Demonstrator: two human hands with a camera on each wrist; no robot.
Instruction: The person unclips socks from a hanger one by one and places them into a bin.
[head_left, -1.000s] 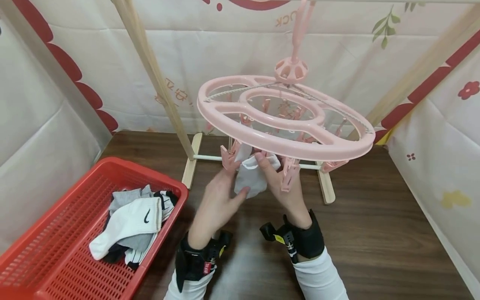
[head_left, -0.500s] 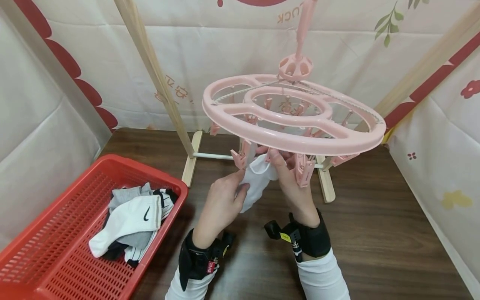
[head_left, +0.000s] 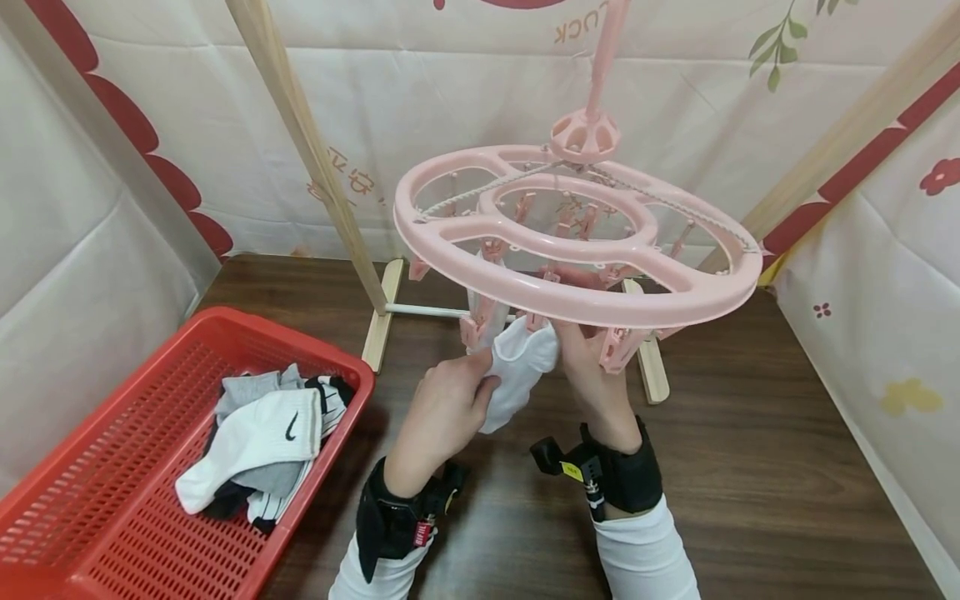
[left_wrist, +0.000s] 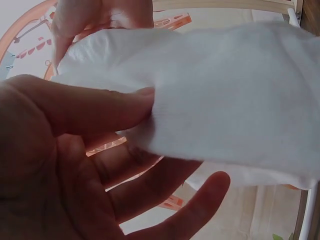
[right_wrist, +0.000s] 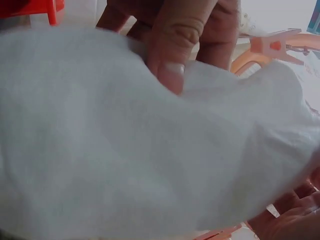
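Observation:
A white sock (head_left: 519,371) hangs slanted under the front of a round pink drying hanger (head_left: 465,250). My left hand (head_left: 442,404) pinches its left side between thumb and fingers; in the left wrist view the thumb (left_wrist: 120,107) presses into the fabric. A pink clothespin (head_left: 534,322) overlaps the sock's cuff. My right hand (head_left: 596,387) is at the cuff's right side, its fingers reaching up behind the hanger's rim; I cannot tell what they grip. In the right wrist view the sock hides much of that hand. Behind, another pale sock (head_left: 477,287) hangs from the hanger.
A red basket (head_left: 352,362) on the left holds a white sock with a black logo (head_left: 262,450) among grey, black and striped ones. Several pink clothespins (head_left: 621,348) dangle from the hanger. A wooden stand (head_left: 303,142) stands on the brown table (head_left: 750,467).
My left hand has shifted right and now pinches the sock, which has turned and stretched downward. My right thumb has slipped from the cuff's front to its side. The hanger has swung slightly.

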